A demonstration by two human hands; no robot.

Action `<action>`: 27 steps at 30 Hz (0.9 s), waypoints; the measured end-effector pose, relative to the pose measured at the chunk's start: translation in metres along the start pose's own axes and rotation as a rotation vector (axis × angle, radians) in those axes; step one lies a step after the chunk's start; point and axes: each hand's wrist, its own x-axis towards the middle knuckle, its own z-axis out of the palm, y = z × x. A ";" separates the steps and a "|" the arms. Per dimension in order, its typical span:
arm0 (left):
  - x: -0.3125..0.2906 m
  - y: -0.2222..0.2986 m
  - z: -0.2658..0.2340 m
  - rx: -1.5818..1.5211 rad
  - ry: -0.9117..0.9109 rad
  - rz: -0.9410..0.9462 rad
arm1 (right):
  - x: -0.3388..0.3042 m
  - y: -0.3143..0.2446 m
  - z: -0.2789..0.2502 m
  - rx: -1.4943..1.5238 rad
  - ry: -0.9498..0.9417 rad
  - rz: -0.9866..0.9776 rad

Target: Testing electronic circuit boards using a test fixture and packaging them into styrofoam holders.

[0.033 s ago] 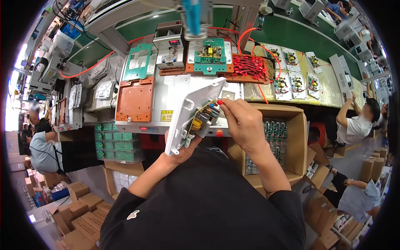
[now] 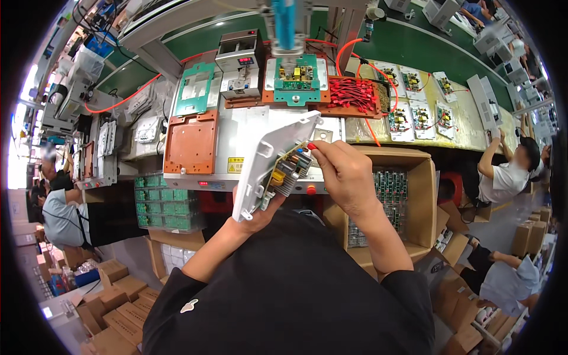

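Observation:
Tilted up in front of my chest is a white plastic housing point(image 2: 254, 171), with a circuit board point(image 2: 287, 171) of yellow and dark parts on its inner side. My left hand point(image 2: 260, 220) grips the housing from below, its fingers partly hidden behind it. At the board's upper end, my right hand point(image 2: 343, 174) pinches a small red connector point(image 2: 311, 146) between thumb and forefinger. Whether the connector is seated on the board cannot be made out.
Beyond my hands, a blue cylinder point(image 2: 284, 23) hangs above a green fixture point(image 2: 296, 97) with a board. Red leads point(image 2: 353, 94) fill a tray at its right. An orange-brown fixture point(image 2: 190, 145) lies left; a carton point(image 2: 420, 207) of boards stands right. Co-workers sit at both sides.
The blue cylinder above the fixture has shifted slightly to the right. The housing has tilted very slightly; my hands keep nearly the same place and grip.

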 end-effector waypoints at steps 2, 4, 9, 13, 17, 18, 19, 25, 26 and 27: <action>0.005 0.007 -0.006 0.011 -0.060 -0.046 | 0.001 0.004 -0.002 0.137 -0.052 0.023; 0.007 0.003 -0.007 0.159 -0.091 0.019 | -0.003 0.016 0.009 0.135 -0.041 0.037; 0.016 -0.001 -0.006 -0.165 0.132 -0.421 | -0.021 0.042 0.023 0.443 -0.279 0.401; 0.027 -0.007 0.015 -0.512 0.030 -0.611 | -0.113 0.080 0.030 1.306 0.238 0.835; 0.040 -0.027 0.054 -0.306 -0.347 -0.786 | -0.136 0.028 0.041 1.577 0.376 0.943; 0.050 -0.026 0.060 -0.202 -0.541 -0.805 | -0.146 0.041 0.040 1.614 0.507 0.937; 0.052 -0.025 0.062 -0.200 -0.560 -0.803 | -0.161 0.059 0.036 1.592 0.655 0.969; 0.018 -0.026 0.037 -0.388 -0.864 -0.747 | -0.174 0.174 -0.034 0.915 1.095 0.898; 0.014 -0.022 0.033 -0.386 -0.859 -0.748 | -0.169 0.197 -0.050 0.868 1.149 0.894; 0.011 -0.015 0.030 -0.348 -0.884 -0.776 | -0.162 0.224 -0.070 0.818 1.199 0.886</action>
